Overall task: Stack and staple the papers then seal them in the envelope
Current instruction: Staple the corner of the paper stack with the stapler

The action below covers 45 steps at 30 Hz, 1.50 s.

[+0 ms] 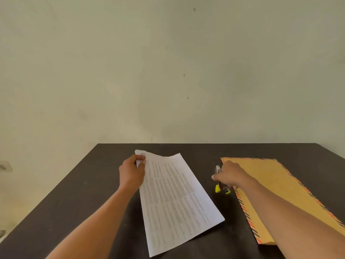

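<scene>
The right hand [230,175] curls round the yellow-tipped silver stapler [217,188], its length pointing away, just beside the stripe-edged tan paper envelope [276,184]. To its left, the left hand [133,171] pinches the far corner of the white printed papers [177,199], likely the stapling spot.

Colours on the desk, quick rundown.
White papers [177,199] w/ dense grey print in cols & blocks, small black round mark at top; yellow-tipped stapler [217,188] w/ silver metal; tan envelope [276,184] edged in orange & black diagonal stripes; v. dark brown table [84,193]; pale greenish-cream wall [168,62], few dark specks.
</scene>
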Each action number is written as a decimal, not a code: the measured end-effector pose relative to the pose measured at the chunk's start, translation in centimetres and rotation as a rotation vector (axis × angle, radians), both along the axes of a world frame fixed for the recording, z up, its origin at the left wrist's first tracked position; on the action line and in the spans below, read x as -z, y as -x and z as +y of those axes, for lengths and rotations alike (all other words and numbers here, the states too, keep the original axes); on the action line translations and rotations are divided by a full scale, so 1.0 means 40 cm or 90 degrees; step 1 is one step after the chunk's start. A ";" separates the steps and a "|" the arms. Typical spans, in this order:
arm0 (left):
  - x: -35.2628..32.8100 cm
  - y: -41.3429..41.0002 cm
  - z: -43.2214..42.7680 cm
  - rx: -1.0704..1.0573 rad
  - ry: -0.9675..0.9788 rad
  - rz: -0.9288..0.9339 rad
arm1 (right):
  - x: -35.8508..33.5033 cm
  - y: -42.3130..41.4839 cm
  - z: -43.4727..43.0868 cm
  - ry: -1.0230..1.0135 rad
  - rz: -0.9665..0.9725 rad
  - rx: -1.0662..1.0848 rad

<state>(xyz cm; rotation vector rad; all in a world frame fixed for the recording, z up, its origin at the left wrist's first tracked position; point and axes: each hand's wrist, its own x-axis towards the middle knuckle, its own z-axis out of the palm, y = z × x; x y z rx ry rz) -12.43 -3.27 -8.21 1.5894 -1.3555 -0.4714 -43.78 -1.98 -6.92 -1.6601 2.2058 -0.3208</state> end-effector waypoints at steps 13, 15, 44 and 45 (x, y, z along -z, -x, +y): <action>0.073 -0.002 -0.012 0.047 -0.043 0.076 | 0.072 -0.037 -0.014 0.138 0.002 0.011; 0.052 0.001 -0.017 0.059 -0.031 0.137 | 0.038 -0.061 -0.018 0.185 -0.139 -0.016; -0.074 0.214 0.029 0.189 -0.049 0.294 | -0.148 0.074 0.098 0.119 -0.699 0.048; -0.076 0.237 0.029 0.169 -0.031 0.287 | -0.157 0.094 0.116 0.105 -0.698 0.038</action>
